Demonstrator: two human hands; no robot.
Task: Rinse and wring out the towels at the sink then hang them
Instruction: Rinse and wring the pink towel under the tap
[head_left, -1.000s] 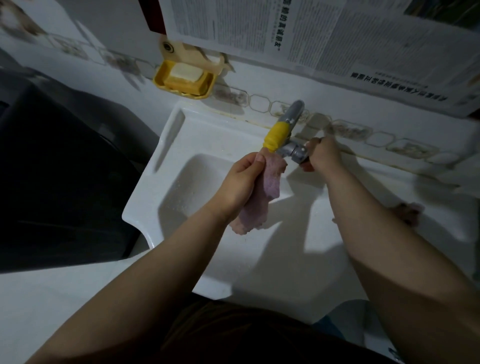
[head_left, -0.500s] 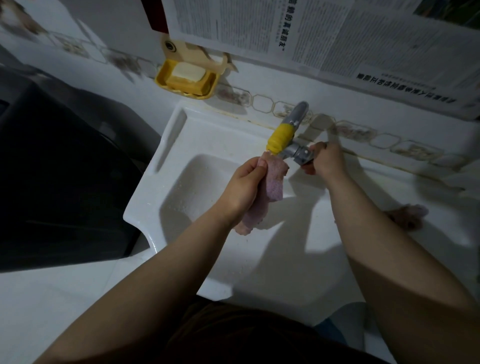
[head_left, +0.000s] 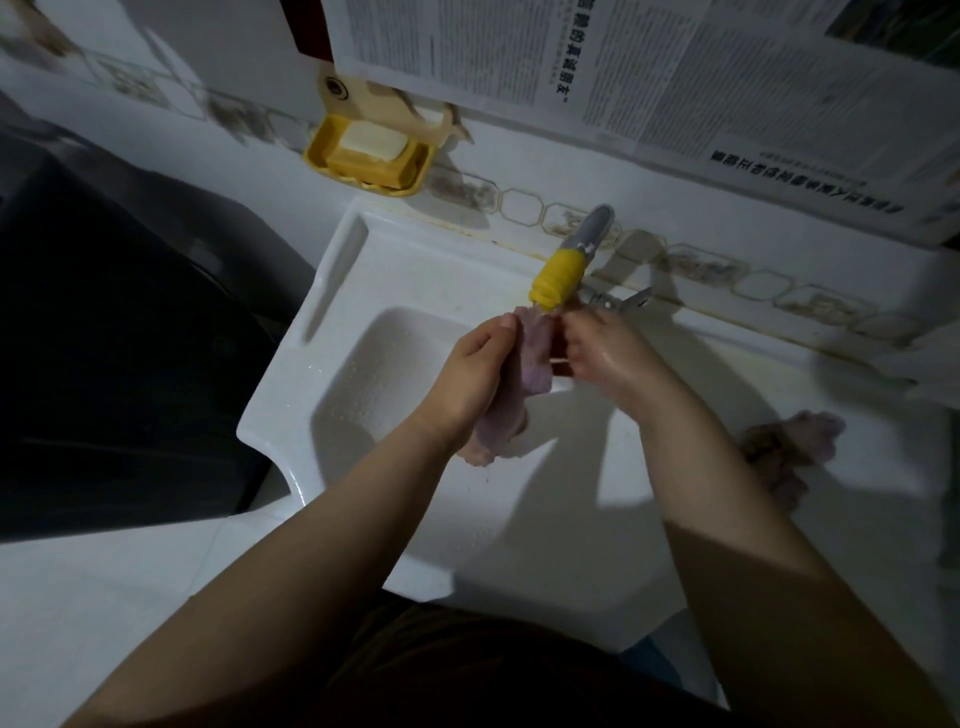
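**Towel held up under the tap to rinse**

Left hand (head_left: 475, 371) grips a pink towel (head_left: 511, 410) bunched lengthwise, top end just under the yellow spout (head_left: 557, 275), likely to catch the water over the sink (head_left: 291, 395). Right hand (head_left: 605, 356) touches the towel's other side; can't tell if it grips. Count: two towels, second towel (head_left: 795, 441) lying on the sink's right ledge. One tap, one soap dish (head_left: 371, 156).
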